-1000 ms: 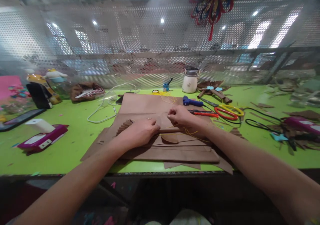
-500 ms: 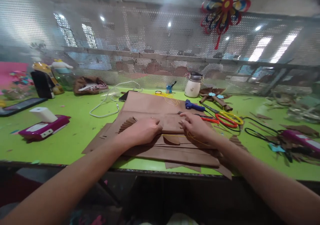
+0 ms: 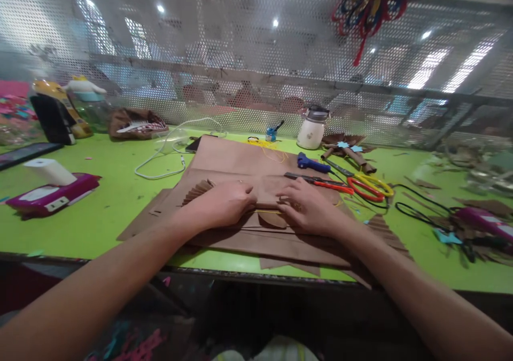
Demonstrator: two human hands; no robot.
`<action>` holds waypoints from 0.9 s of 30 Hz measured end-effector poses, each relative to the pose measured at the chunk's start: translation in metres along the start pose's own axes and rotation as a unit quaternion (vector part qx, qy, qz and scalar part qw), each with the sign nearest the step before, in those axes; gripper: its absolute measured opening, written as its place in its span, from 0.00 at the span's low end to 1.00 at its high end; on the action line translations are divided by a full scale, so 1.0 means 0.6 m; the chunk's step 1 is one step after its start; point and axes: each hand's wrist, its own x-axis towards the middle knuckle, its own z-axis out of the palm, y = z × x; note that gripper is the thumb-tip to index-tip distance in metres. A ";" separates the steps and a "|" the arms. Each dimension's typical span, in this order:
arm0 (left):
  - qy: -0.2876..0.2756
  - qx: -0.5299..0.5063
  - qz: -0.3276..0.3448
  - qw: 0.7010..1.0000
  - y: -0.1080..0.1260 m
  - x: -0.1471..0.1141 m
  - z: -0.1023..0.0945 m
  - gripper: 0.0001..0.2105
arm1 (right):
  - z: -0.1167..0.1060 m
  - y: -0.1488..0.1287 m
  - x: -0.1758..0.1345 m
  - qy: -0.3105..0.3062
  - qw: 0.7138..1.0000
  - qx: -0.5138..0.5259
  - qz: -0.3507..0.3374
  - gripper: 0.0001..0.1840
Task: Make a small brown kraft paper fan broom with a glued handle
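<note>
A thin yellow string [image 3: 267,211] stretches nearly straight between my hands, low over a stack of brown paper [image 3: 236,242]. My left hand [image 3: 226,202] has its fingers closed at the string's left end, beside a pleated brown paper fan [image 3: 196,191] that the hand partly covers. Across the gap, my right hand [image 3: 310,203] is curled with its thumb and fingers at the string's other end; the exact grip is partly hidden. Just under the string, a small rounded brown paper piece [image 3: 272,220] shows between the hands.
Beyond my right hand lie red-handled scissors [image 3: 334,186], yellow-handled scissors [image 3: 374,182] and a blue glue gun [image 3: 312,163]. A black cable [image 3: 420,198] runs to a purple power strip [image 3: 484,222]. Another power strip [image 3: 54,195] and a white cable [image 3: 160,175] lie left.
My right hand has moved slightly left, closer to my left hand, and the string span between them is shorter. The view has tilted downward a little.
</note>
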 end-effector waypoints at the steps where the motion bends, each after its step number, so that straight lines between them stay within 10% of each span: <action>1: 0.000 0.000 -0.001 1.000 -0.001 0.000 0.002 0.12 | 0.002 0.001 -0.001 -0.023 1.000 -0.009 0.004 0.09; 16: -0.014 -0.034 -0.006 0.999 -0.004 0.002 0.003 0.12 | 0.006 0.006 -0.005 -0.042 0.998 0.017 0.043 0.07; 27: 0.003 -0.010 0.010 1.000 -0.005 -0.001 0.009 0.12 | -0.034 -0.052 -0.009 -0.084 0.993 0.048 -0.065 0.07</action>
